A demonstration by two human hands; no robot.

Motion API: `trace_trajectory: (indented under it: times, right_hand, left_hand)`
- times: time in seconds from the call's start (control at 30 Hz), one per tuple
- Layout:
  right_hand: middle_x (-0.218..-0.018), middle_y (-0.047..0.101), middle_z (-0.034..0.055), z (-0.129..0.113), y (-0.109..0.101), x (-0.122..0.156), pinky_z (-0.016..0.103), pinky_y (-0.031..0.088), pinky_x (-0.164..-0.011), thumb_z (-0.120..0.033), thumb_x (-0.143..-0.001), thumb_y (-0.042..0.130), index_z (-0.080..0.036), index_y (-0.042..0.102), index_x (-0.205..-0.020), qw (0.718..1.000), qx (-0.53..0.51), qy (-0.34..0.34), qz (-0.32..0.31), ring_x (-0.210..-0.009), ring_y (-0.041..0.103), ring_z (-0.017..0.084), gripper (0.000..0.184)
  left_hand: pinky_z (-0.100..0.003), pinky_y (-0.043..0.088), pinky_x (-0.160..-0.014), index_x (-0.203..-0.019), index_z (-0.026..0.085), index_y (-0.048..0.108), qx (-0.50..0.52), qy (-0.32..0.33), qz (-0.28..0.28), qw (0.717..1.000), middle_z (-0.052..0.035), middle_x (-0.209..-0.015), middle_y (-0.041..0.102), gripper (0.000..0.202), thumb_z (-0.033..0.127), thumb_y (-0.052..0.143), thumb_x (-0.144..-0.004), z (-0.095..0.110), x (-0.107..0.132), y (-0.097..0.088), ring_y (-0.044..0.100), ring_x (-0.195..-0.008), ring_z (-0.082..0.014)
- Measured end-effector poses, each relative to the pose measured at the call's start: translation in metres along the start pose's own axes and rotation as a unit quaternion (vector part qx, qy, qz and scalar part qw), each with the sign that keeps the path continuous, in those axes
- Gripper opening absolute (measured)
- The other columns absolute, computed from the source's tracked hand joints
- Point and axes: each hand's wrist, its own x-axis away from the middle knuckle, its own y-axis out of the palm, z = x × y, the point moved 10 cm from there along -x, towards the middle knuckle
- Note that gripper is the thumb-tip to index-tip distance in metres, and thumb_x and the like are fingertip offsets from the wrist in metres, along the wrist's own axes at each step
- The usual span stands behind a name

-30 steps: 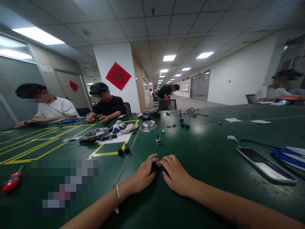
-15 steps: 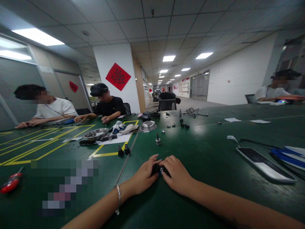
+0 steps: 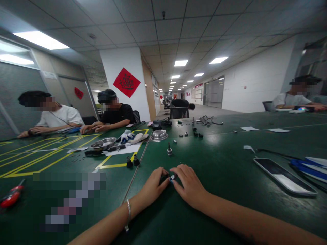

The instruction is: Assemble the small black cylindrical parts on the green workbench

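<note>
My left hand (image 3: 152, 186) and my right hand (image 3: 189, 185) rest close together on the green table (image 3: 219, 170). Both have their fingers curled round a small black part with a silver tip (image 3: 171, 177), held between the fingertips. Most of the part is hidden under the fingers. A silver bracelet (image 3: 127, 215) sits on my left wrist. Just beyond my hands stand two small black cylinders (image 3: 132, 160) and a small metal piece (image 3: 169, 149).
A thin metal rod (image 3: 139, 163) runs along the table seam. Metal bowls (image 3: 158, 135), gloves and papers lie farther back. A phone (image 3: 284, 176) and blue-handled tool (image 3: 310, 168) lie right, a red tool (image 3: 11, 196) left. Other people sit at the far sides.
My hands have shifted slightly away from me and the silver tip of the part now shows between my fingertips. A person in black at the back left has moved their hands.
</note>
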Motion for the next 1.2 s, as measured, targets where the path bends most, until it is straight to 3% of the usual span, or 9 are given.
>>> trace_trajectory:
  times: [0.1, 0.27, 0.77, 1.03, 1.2]
  right_hand:
    - [-0.103, 0.051, 0.0086, 0.002, 0.001, 0.001, 0.039, 0.042, -0.084, -0.013, -0.087, 0.05, -0.018, 0.051, -0.114, 1.0, -0.012, 0.009, -0.005, -0.093, 0.05, 0.023, 0.027]
    - [-0.107, 0.049, 0.0088, -0.001, 0.0, 0.001, 0.036, 0.042, -0.082, -0.012, -0.086, 0.048, -0.018, 0.05, -0.114, 0.999, -0.044, 0.004, -0.025, -0.093, 0.049, 0.022, 0.029]
    - [-0.096, 0.057, 0.0066, -0.016, 0.003, 0.0, 0.035, 0.037, -0.082, -0.012, -0.088, 0.044, -0.016, 0.056, -0.106, 0.997, -0.003, -0.07, -0.043, -0.088, 0.05, 0.02, 0.022]
    - [-0.096, 0.056, 0.0082, -0.016, 0.001, 0.001, 0.035, 0.037, -0.079, -0.014, -0.087, 0.05, -0.017, 0.06, -0.104, 0.996, 0.053, -0.07, -0.008, -0.09, 0.05, 0.022, 0.02]
    - [-0.092, 0.059, 0.0073, -0.017, 0.004, 0.0, 0.034, 0.038, -0.077, -0.01, -0.088, 0.046, -0.016, 0.057, -0.106, 0.996, 0.026, -0.078, -0.036, -0.084, 0.051, 0.021, 0.022]
  left_hand:
    - [-0.035, 0.046, -0.086, -0.089, 0.02, 0.056, 0.0, 0.024, -0.032, 0.999, -0.0054, -0.096, 0.062, 0.01, 0.028, 0.054, -0.084, 0.005, -0.001, 0.004, 0.056, -0.092, -0.021]
    - [-0.033, 0.044, -0.087, -0.099, 0.019, 0.057, 0.015, 0.063, -0.101, 0.993, -0.0043, -0.101, 0.062, 0.016, 0.026, 0.053, -0.086, 0.018, 0.002, 0.013, 0.056, -0.093, -0.0191]
    - [-0.032, 0.044, -0.083, -0.099, 0.017, 0.058, -0.016, 0.048, -0.113, 0.992, -0.0044, -0.097, 0.063, 0.019, 0.027, 0.055, -0.084, 0.018, 0.004, 0.016, 0.056, -0.089, -0.0201]
    - [-0.031, 0.044, -0.082, -0.094, 0.019, 0.057, -0.013, 0.052, -0.112, 0.992, -0.0034, -0.095, 0.062, 0.012, 0.024, 0.051, -0.085, 0.021, 0.004, 0.015, 0.055, -0.088, -0.0183]
    - [-0.032, 0.044, -0.081, -0.093, 0.018, 0.056, -0.02, 0.055, -0.108, 0.992, -0.0038, -0.093, 0.061, 0.013, 0.028, 0.054, -0.084, 0.02, 0.003, 0.015, 0.054, -0.087, -0.0189]
